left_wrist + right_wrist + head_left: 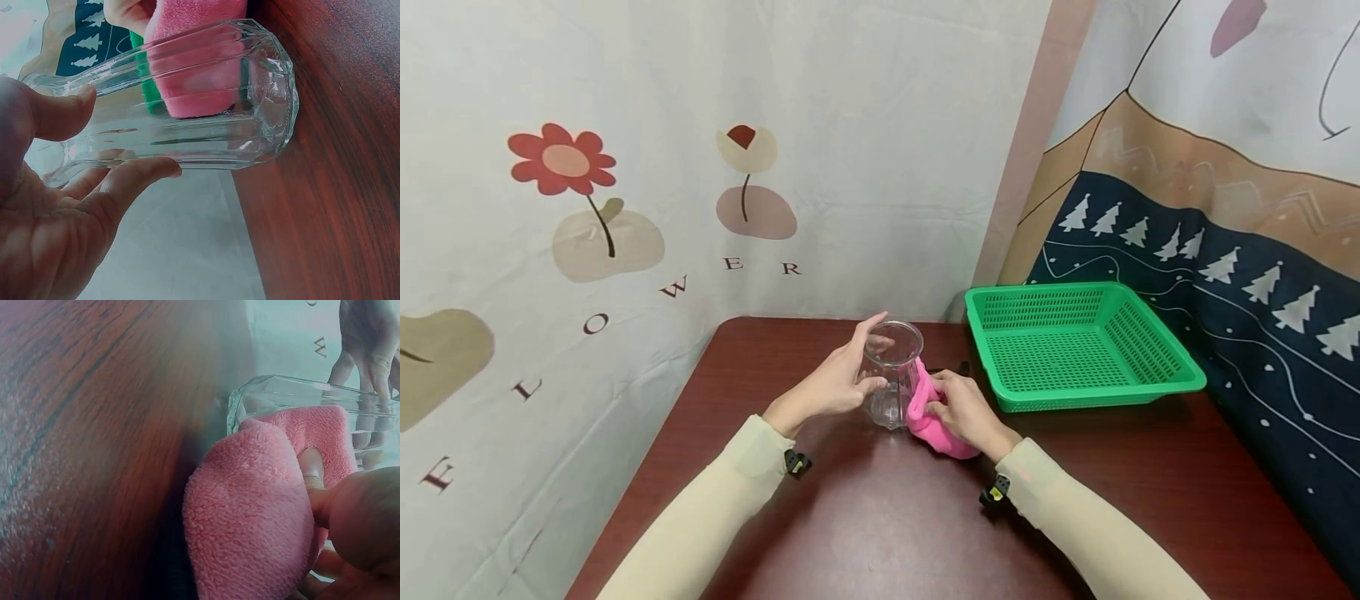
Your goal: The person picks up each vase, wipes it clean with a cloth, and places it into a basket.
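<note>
A clear glass vase (889, 408) with a flared rim and faceted sides stands upright at mid-table. My left hand (829, 382) grips it near the rim, thumb on the near side and fingers round the far side. In the left wrist view, the thick glass base (275, 100) is close to the tabletop; whether they touch I cannot tell. My right hand (967, 410) pinches a fluffy pink cloth (942, 437) and holds it against the vase's right side. The right thumb presses into the cloth folds (250, 500) in the right wrist view, while most other fingers are hidden.
A green plastic basket (1090, 398) sits at the table's back right, just beyond my right hand. A small dark object (964, 367) shows partly behind that hand. Printed curtains (880, 167) hang along the back edge of the brown table (880, 533).
</note>
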`<action>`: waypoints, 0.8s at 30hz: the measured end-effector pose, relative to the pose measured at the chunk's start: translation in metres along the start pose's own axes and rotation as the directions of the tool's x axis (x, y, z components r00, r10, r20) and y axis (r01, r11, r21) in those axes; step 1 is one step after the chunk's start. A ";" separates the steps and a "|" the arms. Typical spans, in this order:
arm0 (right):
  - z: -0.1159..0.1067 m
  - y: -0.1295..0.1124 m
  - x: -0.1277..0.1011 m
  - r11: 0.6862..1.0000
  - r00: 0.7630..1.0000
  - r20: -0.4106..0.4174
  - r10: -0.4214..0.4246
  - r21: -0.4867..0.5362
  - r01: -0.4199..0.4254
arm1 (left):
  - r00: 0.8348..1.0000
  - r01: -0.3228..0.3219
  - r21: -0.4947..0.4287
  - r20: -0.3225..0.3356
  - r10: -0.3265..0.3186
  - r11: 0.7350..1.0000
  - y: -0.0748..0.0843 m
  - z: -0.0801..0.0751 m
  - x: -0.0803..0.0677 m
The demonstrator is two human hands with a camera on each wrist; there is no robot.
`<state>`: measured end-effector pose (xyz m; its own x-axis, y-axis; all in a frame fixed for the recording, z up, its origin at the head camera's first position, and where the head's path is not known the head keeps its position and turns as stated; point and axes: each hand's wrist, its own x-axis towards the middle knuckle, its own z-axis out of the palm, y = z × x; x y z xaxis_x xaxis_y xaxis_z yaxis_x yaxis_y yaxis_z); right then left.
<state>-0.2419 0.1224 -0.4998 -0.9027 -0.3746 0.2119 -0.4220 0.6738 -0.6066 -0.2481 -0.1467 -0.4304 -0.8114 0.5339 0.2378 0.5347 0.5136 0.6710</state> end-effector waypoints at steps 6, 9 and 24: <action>0.002 0.003 0.000 1.000 1.000 0.006 -0.004 -0.015 0.004 | 1.000 -0.006 -0.016 0.000 0.006 1.000 0.000 0.000 0.000; 0.002 0.002 0.000 1.000 1.000 0.006 -0.007 -0.011 0.007 | 1.000 -0.005 -0.031 0.003 0.005 1.000 0.001 0.000 -0.001; 0.000 -0.001 0.001 1.000 1.000 0.001 0.017 -0.008 -0.017 | 1.000 0.002 -0.033 0.014 -0.002 0.999 0.001 -0.001 -0.001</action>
<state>-0.2426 0.1215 -0.4991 -0.9096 -0.3636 0.2009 -0.4072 0.6851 -0.6040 -0.2474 -0.1473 -0.4291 -0.8088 0.5427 0.2265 0.5248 0.4921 0.6946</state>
